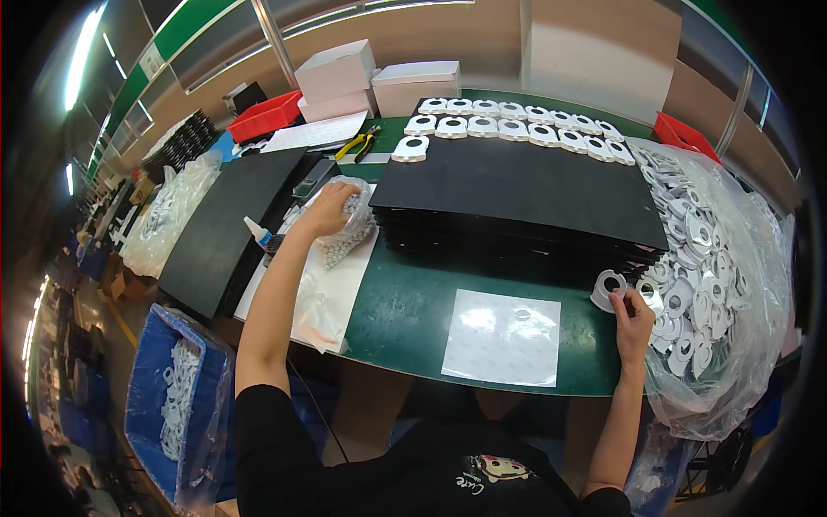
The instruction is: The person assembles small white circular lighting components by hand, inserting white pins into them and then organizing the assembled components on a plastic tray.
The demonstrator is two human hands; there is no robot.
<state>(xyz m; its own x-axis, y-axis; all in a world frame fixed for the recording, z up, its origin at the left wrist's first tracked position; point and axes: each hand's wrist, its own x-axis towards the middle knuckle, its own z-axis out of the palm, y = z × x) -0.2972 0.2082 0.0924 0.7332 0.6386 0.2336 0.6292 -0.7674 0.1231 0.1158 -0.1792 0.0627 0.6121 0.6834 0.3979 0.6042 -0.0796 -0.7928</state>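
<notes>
My right hand [634, 320] pinches a white plastic part with a round hole [601, 298], holding it up at the right end of the bench's front edge. On the left, my left hand [329, 209] reaches into the mouth of a clear plastic bag of small white pieces [338, 246]. Its fingers are bent together, their tips partly lost among the pieces, so what they grip is hidden. Two rows of similar white parts [481, 126], plus one in front at the left [410, 149], lie on a stack of black boards [517, 185].
A large clear bag heaped with white parts [689, 250] stands right. A white sheet [502, 338] lies on the green bench [396, 302]. Left are a glue bottle [261, 233], yellow-handled pliers [351, 146], a black board [228, 233] and a blue bin [146, 405]. White boxes [417, 86] stand behind.
</notes>
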